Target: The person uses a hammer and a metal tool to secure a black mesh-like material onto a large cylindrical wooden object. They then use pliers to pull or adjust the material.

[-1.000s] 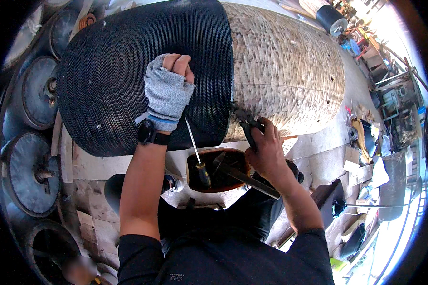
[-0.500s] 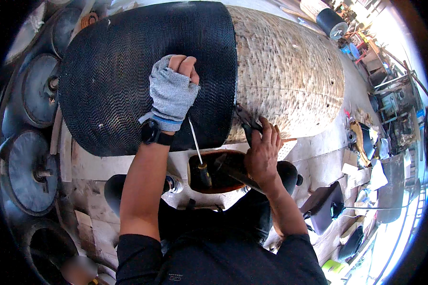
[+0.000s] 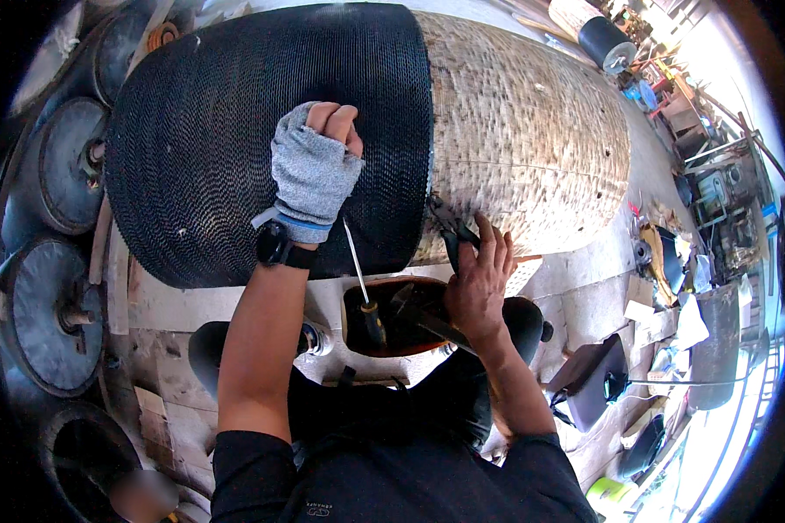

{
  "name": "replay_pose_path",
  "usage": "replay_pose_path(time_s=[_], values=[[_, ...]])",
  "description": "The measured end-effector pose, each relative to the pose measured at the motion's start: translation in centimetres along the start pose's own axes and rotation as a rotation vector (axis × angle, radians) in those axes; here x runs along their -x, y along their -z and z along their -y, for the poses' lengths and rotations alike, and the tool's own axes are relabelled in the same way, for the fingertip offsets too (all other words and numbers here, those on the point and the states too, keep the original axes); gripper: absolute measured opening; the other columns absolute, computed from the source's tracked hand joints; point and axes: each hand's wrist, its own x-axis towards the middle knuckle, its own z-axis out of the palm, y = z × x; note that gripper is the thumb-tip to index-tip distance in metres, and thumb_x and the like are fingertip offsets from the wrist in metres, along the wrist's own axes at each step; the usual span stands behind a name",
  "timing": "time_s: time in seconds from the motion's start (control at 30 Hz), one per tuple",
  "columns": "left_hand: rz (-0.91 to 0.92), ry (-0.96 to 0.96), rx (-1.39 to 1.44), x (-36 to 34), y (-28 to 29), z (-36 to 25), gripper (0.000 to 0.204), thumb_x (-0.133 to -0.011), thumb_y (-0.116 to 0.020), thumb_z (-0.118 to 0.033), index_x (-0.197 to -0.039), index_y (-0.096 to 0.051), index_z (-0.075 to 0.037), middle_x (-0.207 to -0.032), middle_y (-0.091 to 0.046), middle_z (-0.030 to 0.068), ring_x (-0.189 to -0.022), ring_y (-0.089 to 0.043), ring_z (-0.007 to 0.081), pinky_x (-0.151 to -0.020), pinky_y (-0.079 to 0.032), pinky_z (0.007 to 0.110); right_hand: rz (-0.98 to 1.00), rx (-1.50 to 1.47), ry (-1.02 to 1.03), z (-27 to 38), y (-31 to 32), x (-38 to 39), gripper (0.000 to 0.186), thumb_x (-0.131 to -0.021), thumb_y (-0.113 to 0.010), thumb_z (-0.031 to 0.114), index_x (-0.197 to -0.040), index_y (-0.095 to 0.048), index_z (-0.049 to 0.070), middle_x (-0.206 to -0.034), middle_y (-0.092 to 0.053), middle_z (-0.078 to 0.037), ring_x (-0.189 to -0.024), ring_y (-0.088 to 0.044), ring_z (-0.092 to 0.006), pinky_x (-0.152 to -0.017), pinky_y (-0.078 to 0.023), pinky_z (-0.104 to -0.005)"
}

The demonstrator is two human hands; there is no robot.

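A large drum lies across in front of me, its left half wrapped in a black ribbed covering (image 3: 235,131) and its right half bare, pitted wood (image 3: 532,139). My left hand (image 3: 318,170), in a grey fingerless glove, is closed in a fist against the black part. What its curled fingers hold, if anything, is hidden. My right hand (image 3: 480,283), bare, grips dark-handled pliers (image 3: 453,237), their jaws at the covering's edge where it meets the wood. Below, a screwdriver (image 3: 371,318) stands in a brown-rimmed container (image 3: 427,351), its shaft leaning up toward the drum.
A dark tool (image 3: 432,324) like a hammer also lies in the container between my knees. Large round metal discs (image 3: 57,314) stand along the left. At the right are a dark box-like case (image 3: 591,379), papers and machinery. A blurred shape shows at the lower left.
The pliers' handles look slightly further apart, and the jaws still sit at the covering's edge. Both hands have shifted very slightly left in view. The left fist keeps its shape.
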Motion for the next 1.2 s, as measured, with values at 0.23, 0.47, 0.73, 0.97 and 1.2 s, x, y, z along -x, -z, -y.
replay_pose_path(time_s=[0.23,0.47,0.73,0.97,1.2], values=[[0.012,0.002,0.0,0.0,-0.1,0.0,0.04,-0.073,-0.071,-0.007,-0.111,-0.061,-0.011,-0.102,-0.06,0.0066,-0.091,-0.062,0.0281,-0.08,-0.051,0.042,-0.013,-0.008,0.005,-0.1,0.3,0.0,0.035,-0.064,-0.056,-0.009,-0.098,-0.059,-0.002,-0.147,-0.036,-0.023,-0.135,-0.035,-0.0441,-0.117,-0.018,-0.0604],[0.016,-0.001,-0.001,-0.1,0.1,0.0,0.039,-0.073,-0.071,-0.006,-0.111,-0.061,-0.01,-0.102,-0.06,0.0069,-0.091,-0.062,0.0282,-0.079,-0.051,0.042,-0.017,-0.03,0.002,0.1,0.0,0.2,0.037,-0.063,-0.057,-0.008,-0.099,-0.059,-0.001,-0.148,-0.035,-0.024,-0.135,-0.035,-0.0442,-0.116,-0.02,-0.0612],[0.009,-0.002,0.018,-0.2,0.1,-0.1,0.038,-0.074,-0.07,-0.007,-0.111,-0.061,-0.01,-0.101,-0.06,0.007,-0.088,-0.062,0.0278,-0.079,-0.051,0.042,0.002,0.04,-0.012,0.4,0.0,0.1,0.031,-0.075,-0.056,0.001,-0.106,-0.059,0.0,-0.146,-0.036,-0.025,-0.132,-0.038,-0.0457,-0.114,-0.023,-0.0614],[-0.001,-0.004,0.001,0.0,-0.1,0.0,0.038,-0.074,-0.071,-0.006,-0.11,-0.061,-0.01,-0.101,-0.06,0.0071,-0.088,-0.062,0.0273,-0.077,-0.051,0.042,0.083,0.097,-0.098,0.8,-0.9,0.5,0.029,-0.084,-0.057,0.011,-0.112,-0.058,0.002,-0.137,-0.043,-0.023,-0.123,-0.044,-0.042,-0.105,-0.036,-0.0538],[0.008,-0.005,-0.008,0.0,0.0,-0.1,0.04,-0.073,-0.071,-0.006,-0.112,-0.06,-0.011,-0.103,-0.06,0.0073,-0.09,-0.062,0.0282,-0.079,-0.051,0.042,-0.06,0.161,-0.017,-0.6,-2.4,0.4,0.022,-0.081,-0.059,0.009,-0.102,-0.062,0.005,-0.127,-0.05,-0.016,-0.113,-0.05,-0.0362,-0.092,-0.038,-0.052]])
